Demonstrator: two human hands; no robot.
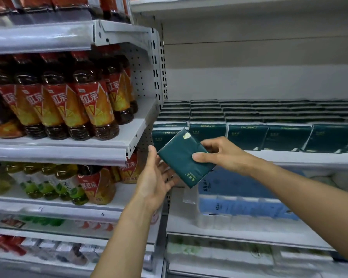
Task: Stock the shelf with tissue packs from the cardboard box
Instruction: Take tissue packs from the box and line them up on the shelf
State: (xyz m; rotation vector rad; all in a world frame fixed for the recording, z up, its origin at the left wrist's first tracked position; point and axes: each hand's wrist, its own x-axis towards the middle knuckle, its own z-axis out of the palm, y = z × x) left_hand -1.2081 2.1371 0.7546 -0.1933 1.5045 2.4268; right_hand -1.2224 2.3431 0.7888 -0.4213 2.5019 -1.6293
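A dark green tissue pack (181, 155) is held tilted in front of the white shelf (301, 158). My right hand (223, 153) pinches its right edge, thumb on the front face. My left hand (157, 177) is spread beneath its lower left corner, fingers straight and touching the pack's underside. On the shelf behind stand several rows of the same green tissue packs (247, 136), filling it from left to right. The cardboard box is out of view.
Red tea bottles (84, 105) fill the left bay's shelf, with green and red bottles (68, 183) below. Blue wrapped tissue bundles (239, 205) lie on the shelf under the green packs. A perforated upright (159, 81) divides the bays.
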